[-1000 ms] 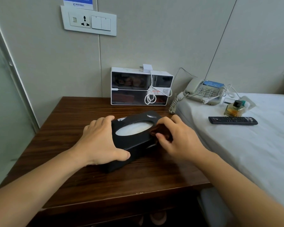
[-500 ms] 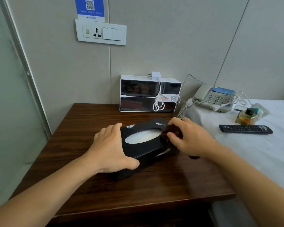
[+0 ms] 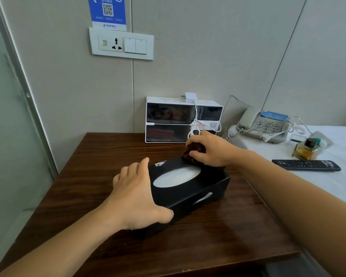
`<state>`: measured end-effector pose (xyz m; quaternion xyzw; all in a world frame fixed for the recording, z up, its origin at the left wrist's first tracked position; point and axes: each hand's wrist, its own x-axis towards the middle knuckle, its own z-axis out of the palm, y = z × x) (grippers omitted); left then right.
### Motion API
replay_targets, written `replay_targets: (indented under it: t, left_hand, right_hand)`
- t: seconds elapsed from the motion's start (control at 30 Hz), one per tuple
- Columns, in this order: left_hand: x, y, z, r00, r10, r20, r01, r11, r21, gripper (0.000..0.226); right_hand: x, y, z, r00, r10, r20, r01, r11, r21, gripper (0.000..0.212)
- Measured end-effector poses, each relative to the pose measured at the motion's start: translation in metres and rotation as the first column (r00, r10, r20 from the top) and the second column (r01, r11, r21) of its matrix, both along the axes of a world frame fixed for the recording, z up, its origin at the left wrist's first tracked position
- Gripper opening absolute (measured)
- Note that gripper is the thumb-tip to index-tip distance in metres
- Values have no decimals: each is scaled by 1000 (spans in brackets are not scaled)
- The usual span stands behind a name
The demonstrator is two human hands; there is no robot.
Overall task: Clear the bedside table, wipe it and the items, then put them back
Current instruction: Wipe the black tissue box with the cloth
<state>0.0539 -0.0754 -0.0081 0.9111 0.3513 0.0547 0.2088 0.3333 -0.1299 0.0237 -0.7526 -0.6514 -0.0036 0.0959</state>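
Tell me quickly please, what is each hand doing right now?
Left hand: grips the black tissue box at its end, steadying it.
Right hand: grips a dark brown cloth, pressed on the box's far corner.

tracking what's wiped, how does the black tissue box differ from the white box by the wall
The tissue box is black with an oval opening; the white box has dark front panels. The tissue box lies flat, askew; the white box stands at the wall. The left hand holds the tissue box and the right hand holds a cloth to it; the white box carries a cable. Both sit on the table.
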Motion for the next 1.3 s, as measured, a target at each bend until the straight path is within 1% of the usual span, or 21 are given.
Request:
replay_targets:
  t: [0.13,0.23,0.3,0.37,0.43,0.53,0.63,0.7,0.8,0.87,0.9,0.97,1.03,1.1,1.13,1.17,1.2,1.27,1.3]
  left_hand:
    - [1,3,-3,1000,-6,16,6,1000,5,148]
    - [0,6,-4,999,-29,30,29,1000,3,147]
    - [0,5,-3,999,-37,34,37,999,-10,147]
    - [0,5,-1,999,-31,41,31,999,-15,147]
    - [0,3,0,999,-15,44,15,1000,-19,148]
    - [1,1,0,999,6,46,-4,1000,-30,151]
    - [1,2,-2,998,6,69,-4,1000,-29,149]
    - [-2,3,-4,995,-14,98,17,1000,-26,144]
    - [-4,3,-5,986,-45,158,52,998,-41,132]
    - [-6,2,-5,983,-45,178,54,997,-50,130]
    - [-7,1,-5,981,-37,189,47,998,-52,130]
    - [-6,-1,-7,974,-17,226,34,997,-74,134]
    - [-8,-2,-9,958,-4,288,36,994,-107,140]
    - [-9,-4,-12,935,27,353,27,989,-148,145]
    - [-10,-4,-13,924,40,379,22,987,-158,147]
    - [-11,-4,-14,916,47,398,20,986,-163,148]
    - [-11,-4,-15,913,49,406,21,986,-165,148]
    - [-12,-3,-16,916,43,400,29,985,-172,148]
    - [-12,-2,-17,919,41,392,32,984,-176,147]
  right_hand:
    - [8,-29,12,995,-33,97,45,990,-130,23]
    - [4,-20,10,983,-58,174,77,992,-102,25]
    - [-2,-2,8,987,-69,142,75,996,-39,26]
    - [-6,14,5,995,-72,74,72,997,9,26]
    - [-9,24,0,997,-70,22,70,997,17,26]
    - [-7,14,-5,1000,-28,3,28,999,39,25]
    - [5,-12,2,1000,23,-4,-24,998,-56,21]
    - [9,-21,6,1000,8,-21,-10,995,-103,20]
    - [11,-10,3,999,-42,33,45,996,-71,24]
    - [4,6,0,992,-104,75,107,993,-38,27]
    - [-5,15,0,990,-111,85,113,993,-19,28]
    - [-30,32,-4,994,-69,84,69,998,2,30]
    - [-69,47,-11,996,45,75,-47,998,33,31]
    - [-102,53,-12,983,168,76,-171,985,29,29]
    - [-105,54,-10,980,192,54,-194,981,23,29]
    - [-100,55,-8,982,188,27,-188,982,8,30]
    - [-89,55,-4,989,148,7,-148,989,-24,29]
    - [-65,54,8,1000,6,-20,-8,995,-103,25]
    - [-59,55,11,999,-38,-24,34,990,-135,23]
